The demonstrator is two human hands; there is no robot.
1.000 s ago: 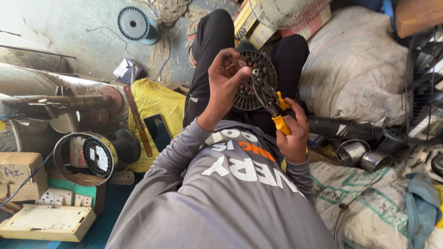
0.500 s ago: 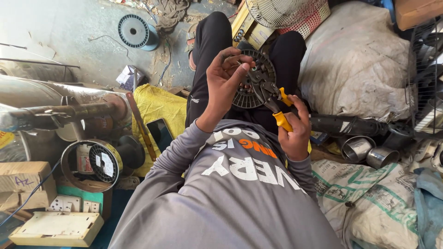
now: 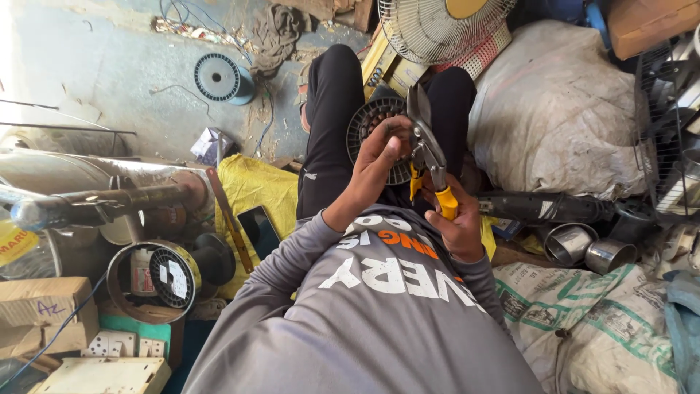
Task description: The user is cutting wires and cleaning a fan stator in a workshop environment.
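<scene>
Seen from my remote station, largest first. A bulging off-white woven sack (image 3: 561, 117) fills the upper right; a second sack with green printed bands (image 3: 620, 328) lies at lower right. A crumpled yellow plastic sheet (image 3: 255, 193) sits left of my legs, with a dark phone-like slab (image 3: 259, 230) on it. At lower left, a brown cardboard box with a handwritten mark (image 3: 44, 314) stands just above a flat cream carton (image 3: 102, 376); beside them a round open tin with a white label (image 3: 157, 281). A blue wire spool (image 3: 219, 79) lies on the grey floor. On my lap rests the round black ribbed fan rotor (image 3: 379, 135). My left hand (image 3: 375, 164) closes its fingers on the rotor's rim. My right hand (image 3: 459, 226) is clenched around the yellow-handled metal snips (image 3: 426, 157), blades pointing upward, touching the rotor's right edge.
</scene>
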